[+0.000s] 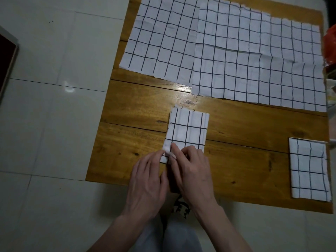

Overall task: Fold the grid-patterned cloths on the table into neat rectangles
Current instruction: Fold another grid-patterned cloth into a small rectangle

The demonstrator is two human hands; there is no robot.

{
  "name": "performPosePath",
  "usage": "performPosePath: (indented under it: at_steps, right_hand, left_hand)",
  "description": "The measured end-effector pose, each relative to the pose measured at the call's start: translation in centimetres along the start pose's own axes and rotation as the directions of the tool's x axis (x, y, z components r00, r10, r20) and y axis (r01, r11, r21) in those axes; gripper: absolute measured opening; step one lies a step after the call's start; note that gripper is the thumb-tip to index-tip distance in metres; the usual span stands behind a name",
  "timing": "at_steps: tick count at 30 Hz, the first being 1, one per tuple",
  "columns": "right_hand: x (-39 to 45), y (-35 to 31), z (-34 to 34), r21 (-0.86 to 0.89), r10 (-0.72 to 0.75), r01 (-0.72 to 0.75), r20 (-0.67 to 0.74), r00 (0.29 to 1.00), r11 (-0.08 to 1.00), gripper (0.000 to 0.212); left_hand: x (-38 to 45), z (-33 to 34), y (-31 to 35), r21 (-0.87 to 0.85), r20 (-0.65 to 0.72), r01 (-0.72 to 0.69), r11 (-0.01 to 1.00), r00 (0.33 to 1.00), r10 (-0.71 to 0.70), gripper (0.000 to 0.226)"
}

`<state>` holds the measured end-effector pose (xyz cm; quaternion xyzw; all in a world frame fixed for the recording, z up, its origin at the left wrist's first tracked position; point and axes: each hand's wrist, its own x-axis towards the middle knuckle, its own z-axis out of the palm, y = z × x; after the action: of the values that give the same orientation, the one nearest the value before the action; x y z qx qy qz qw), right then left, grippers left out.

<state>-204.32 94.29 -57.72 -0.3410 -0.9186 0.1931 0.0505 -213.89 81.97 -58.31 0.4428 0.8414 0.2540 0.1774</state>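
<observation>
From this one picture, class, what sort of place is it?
Probably a room at home: a low wooden table on a pale tiled floor, with grid cloths laid out.

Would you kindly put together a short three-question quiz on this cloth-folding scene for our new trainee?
1. True or false: both hands are on the narrow folded cloth.
2. How many cloths lie unfolded at the far side of the table?
3. Where is the finished folded cloth? A) near right edge B) far left corner C) on the floor

Key:
1. True: the left hand and right hand hold its near end.
2. Two: the left flat cloth and the right flat cloth.
3. A
</observation>
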Motion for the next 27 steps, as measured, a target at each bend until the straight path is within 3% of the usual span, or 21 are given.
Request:
performPosePath:
  at_steps: [5, 15, 18, 23, 27]
  right_hand:
    - [0.0, -0.1, -0.2, 0.051, 0.045, -0.050, 0.092, 0.995, 0.997, 0.051]
    - [0.4, 0.4, -1.2, 0.356, 0.039, -0.093, 0.156, 0.987, 0.930, 0.052]
    - [0.6, 0.5, -1.5, 0.401, 0.019, -0.090, 0.177, 0.984, 0.911, 0.052]
    - [0.8, 1.7, -2.5, 0.413, -0.010, -0.002, 0.028, 1.000, 0.911, 0.050]
    - [1.2, 4.0, -3.1, 0.281, -0.010, 0.020, -0.034, 0.999, 0.960, 0.050]
  left_hand:
    - [0.1, 0.2, -0.5, 0.044, 0.016, -0.100, 0.994, 0.995, 0.099, 0.050]
    - [0.0, 0.2, -1.2, 0.147, 0.036, -0.185, 0.972, 0.983, 0.181, 0.059]
    - [0.0, 0.3, -1.5, 0.205, 0.056, -0.212, 0.955, 0.977, 0.205, 0.051]
    - [0.0, 0.4, -2.0, 0.228, 0.070, -0.235, 0.945, 0.972, 0.225, 0.051]
    - [0.1, 0.4, -2.3, 0.211, 0.071, -0.213, 0.954, 0.977, 0.203, 0.050]
